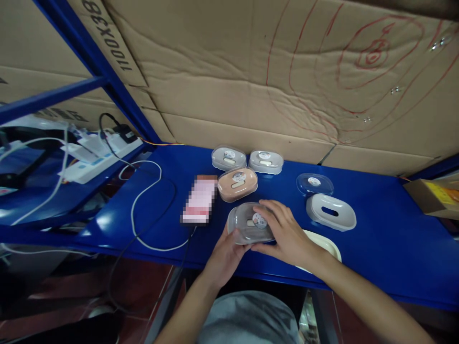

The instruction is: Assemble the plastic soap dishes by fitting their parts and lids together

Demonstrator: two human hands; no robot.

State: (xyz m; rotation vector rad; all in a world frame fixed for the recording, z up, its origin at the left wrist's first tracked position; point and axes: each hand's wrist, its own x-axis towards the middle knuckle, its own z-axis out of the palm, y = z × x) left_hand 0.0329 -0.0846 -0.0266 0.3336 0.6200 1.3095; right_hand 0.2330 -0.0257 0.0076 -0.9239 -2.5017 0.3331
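While both hands are raised near the front edge of the blue table [387, 239], one lidded grey box [244, 222] sits between them, just above the tabletop or on it, which cannot be told.

Left hand [225, 255]: grasping the lidded grey box by its near left side, thumb against the clear cover.
Right hand [287, 234]: grasping the same box at its right end, fingers spread over the cover beside a round label, thumb low at the near side.

Behind the held box: one peach box [231, 188], clear-covered, round label on top. Behind that, two pale grey boxes [223, 165] [270, 167], side by side, likewise covered and labelled, near the cardboard wall [208, 91], which bears red drawn rings.

To the right: one loose clear lid [304, 184], labelled; nearer, one pale open-slotted piece [344, 215] with a dark oval opening; one cream piece [332, 246], partly hidden by the right forearm.

To the left: one phone [199, 200], screen pixelated, a cable at its near end; a looped white cable [132, 212]; farther off, one white power strip [77, 174], plugs fitted.

Far right: one cardboard carton [419, 198], yellow-marked.
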